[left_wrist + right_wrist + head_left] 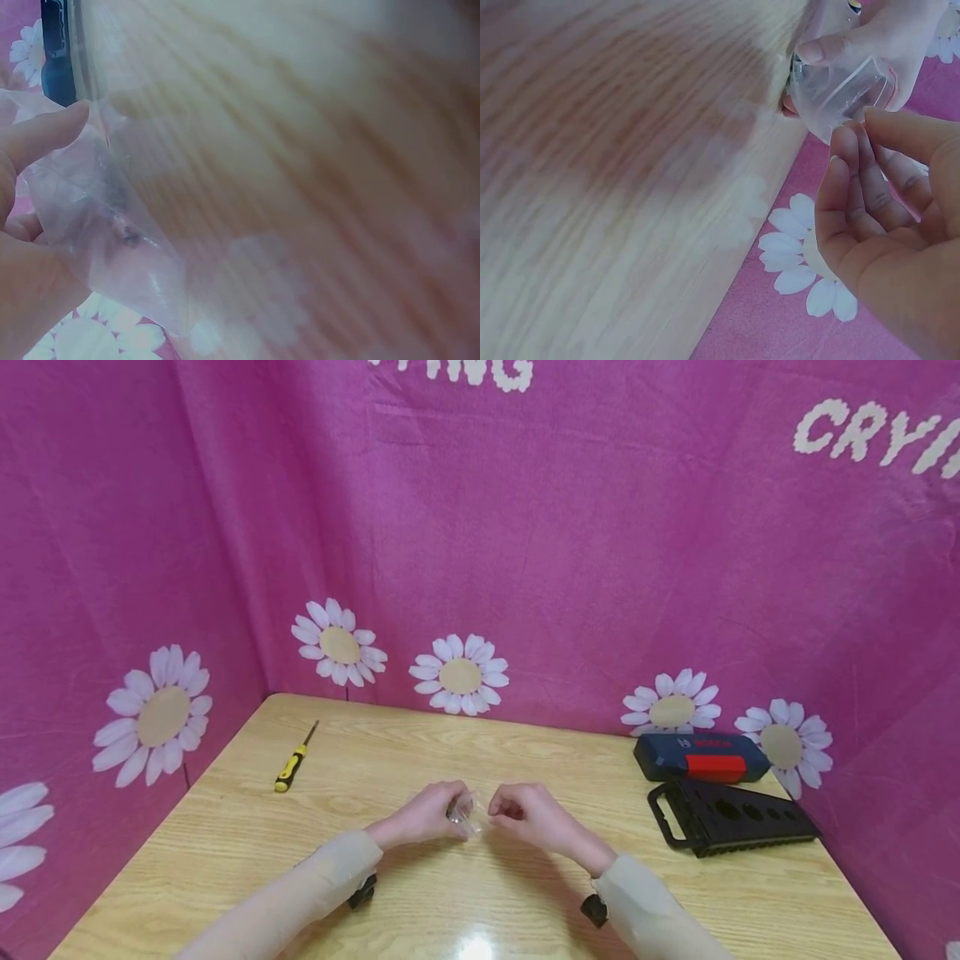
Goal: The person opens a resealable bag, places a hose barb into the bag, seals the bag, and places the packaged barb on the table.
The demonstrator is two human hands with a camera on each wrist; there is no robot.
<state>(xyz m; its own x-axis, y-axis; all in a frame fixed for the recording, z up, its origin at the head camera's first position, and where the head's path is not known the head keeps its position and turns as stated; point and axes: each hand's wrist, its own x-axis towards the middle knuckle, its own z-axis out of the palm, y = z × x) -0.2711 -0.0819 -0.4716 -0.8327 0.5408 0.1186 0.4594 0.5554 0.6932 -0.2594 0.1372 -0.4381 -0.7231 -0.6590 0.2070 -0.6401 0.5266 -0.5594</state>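
Observation:
A small clear plastic bag [467, 817] is held up over the table between both hands. My left hand [433, 812] grips it with the thumb across its near side. Inside the bag, the left wrist view shows small dark pieces [129, 234], too blurred to identify. My right hand [536, 818] faces it from the right, fingers curled. In the right wrist view, the thumb and fingertips [841, 136] of that hand come together at the bag's edge [817, 120] and appear to pinch it.
A yellow-and-black screwdriver [291, 768] lies at the table's left. To the right are a blue case with a red latch [697, 757] and a black holed holder with a handle [738, 818]. Pink cloth with daisies [570, 568] hangs behind the wooden table [420, 735].

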